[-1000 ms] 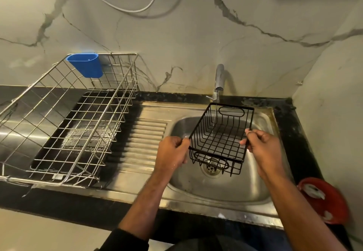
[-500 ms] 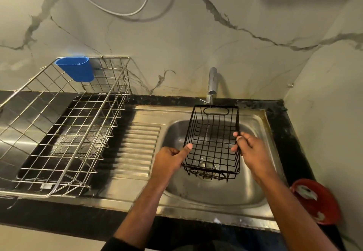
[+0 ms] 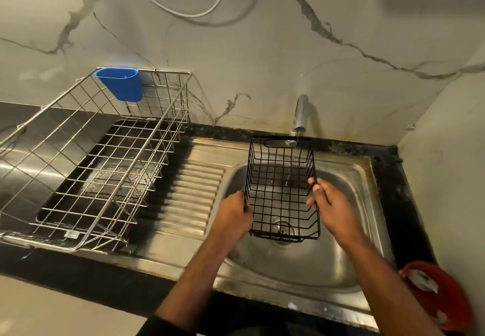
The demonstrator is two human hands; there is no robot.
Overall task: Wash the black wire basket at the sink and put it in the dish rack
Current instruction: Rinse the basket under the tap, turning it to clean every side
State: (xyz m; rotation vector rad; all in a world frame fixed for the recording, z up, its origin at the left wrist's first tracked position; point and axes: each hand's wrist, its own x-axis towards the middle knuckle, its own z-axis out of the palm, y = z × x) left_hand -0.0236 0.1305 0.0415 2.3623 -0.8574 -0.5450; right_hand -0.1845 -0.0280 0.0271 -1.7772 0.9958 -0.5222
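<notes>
Being gripped over one stainless steel sink basin point(image 3: 341, 264), one black wire basket point(image 3: 282, 191), left hand point(image 3: 232, 217) and right hand point(image 3: 332, 208) each being curled round a side rim, beneath one chrome tap point(image 3: 300, 112)

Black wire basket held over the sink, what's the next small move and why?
Probably turn on the chrome tap: both hands, left hand and right hand, grip the black wire basket above the steel sink, beneath the spout, and no stream is visible.
</notes>
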